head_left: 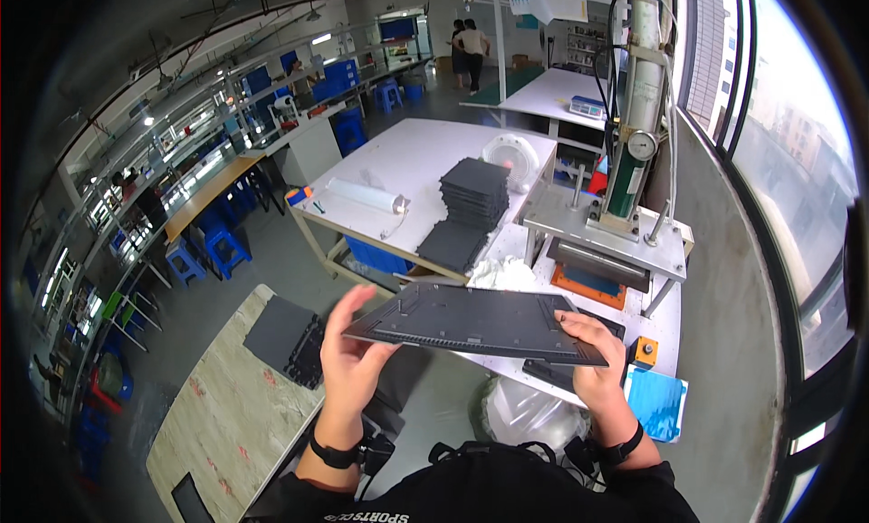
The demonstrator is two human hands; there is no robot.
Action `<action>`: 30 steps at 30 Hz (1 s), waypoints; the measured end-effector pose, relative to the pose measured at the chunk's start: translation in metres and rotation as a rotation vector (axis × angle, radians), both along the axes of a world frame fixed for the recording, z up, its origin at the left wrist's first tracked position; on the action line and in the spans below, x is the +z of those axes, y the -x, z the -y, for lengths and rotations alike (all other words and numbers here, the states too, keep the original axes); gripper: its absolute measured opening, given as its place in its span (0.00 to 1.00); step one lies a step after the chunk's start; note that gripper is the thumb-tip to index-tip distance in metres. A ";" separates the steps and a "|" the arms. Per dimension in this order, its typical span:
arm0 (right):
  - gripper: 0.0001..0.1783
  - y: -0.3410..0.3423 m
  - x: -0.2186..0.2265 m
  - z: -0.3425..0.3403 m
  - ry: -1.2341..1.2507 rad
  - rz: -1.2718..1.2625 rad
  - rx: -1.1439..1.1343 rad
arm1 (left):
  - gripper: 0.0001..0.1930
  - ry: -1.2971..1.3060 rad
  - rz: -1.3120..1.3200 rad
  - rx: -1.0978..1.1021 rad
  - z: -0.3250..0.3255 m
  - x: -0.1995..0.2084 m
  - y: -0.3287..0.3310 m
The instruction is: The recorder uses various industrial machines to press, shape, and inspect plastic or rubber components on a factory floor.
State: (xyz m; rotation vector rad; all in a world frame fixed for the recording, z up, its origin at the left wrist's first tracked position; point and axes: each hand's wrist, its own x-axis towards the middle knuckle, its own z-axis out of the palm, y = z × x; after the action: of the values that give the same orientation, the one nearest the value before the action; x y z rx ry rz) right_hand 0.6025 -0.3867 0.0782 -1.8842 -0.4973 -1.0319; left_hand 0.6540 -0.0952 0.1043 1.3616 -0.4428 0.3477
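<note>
A thin black rectangular plastic panel (471,316) is held up level in front of me, its inner face with small posts and ribs turned up. My left hand (355,346) supports its left end, with the thumb under the edge and the fingers raised beside the corner. At the right end my right hand (593,346) grips it, thumb on top. Behind it, a stack of dark panels (472,197) stands on the white table. More dark panels (288,337) lie on the marbled table to my left.
A pneumatic press (638,143) with an orange fixture (588,286) stands at the right. Near it are a yellow button box (644,352), a blue sheet (656,403) and a clear plastic bag (534,411). A plastic-film roll (365,197) lies on the white table (407,147).
</note>
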 end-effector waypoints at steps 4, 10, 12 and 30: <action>0.15 -0.002 -0.010 0.004 -0.085 -0.007 0.049 | 0.12 -0.178 0.276 0.015 -0.001 -0.008 -0.007; 0.08 -0.006 -0.022 0.011 -0.089 -0.039 0.083 | 0.14 -0.162 0.247 -0.016 0.001 -0.009 -0.010; 0.09 -0.010 -0.025 0.012 -0.106 -0.016 0.108 | 0.14 -0.137 0.280 -0.026 0.001 -0.007 -0.011; 0.08 -0.016 -0.024 -0.004 -0.043 -0.066 0.125 | 0.29 -0.047 0.215 -0.027 -0.015 -0.022 -0.005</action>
State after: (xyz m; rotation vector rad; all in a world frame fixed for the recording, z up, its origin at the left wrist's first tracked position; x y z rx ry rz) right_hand 0.6182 -0.3829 0.0538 -1.8191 -0.5426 -0.8891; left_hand 0.6587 -0.0797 0.0825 1.3679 -0.6500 0.4660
